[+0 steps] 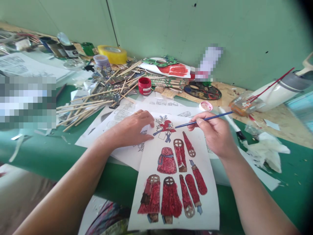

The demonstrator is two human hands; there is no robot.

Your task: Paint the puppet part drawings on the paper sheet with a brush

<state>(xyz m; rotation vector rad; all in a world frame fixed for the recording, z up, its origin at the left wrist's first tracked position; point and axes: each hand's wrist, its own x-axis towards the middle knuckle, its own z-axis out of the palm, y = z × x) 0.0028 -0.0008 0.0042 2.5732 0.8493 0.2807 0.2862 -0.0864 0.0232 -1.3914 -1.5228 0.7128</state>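
Observation:
A white sheet [151, 163] printed with puppet-like body parts lies before me, its near end reaching past the table edge. Most of the parts are painted dark red, with some brown and blue. My right hand [211, 132] grips a blue-handled paintbrush [202, 120], whose tip meets the partly coloured head figure [166, 129] near the top. On the sheet's upper left edge rests my left hand [133, 129], fingers spread and holding nothing. An open jar of red paint [144, 86] stands beyond the hands, and its paint-stained lid [205, 106] lies to the right.
Thin wooden sticks [85, 104] are heaped at left. Behind are yellow tape [112, 54], a paint palette [202, 90] and several paint jars. At right, a water jar [244, 103] with brushes stands near a white marker [231, 122] and crumpled tissue [267, 150]. A green wall [158, 29] closes the back.

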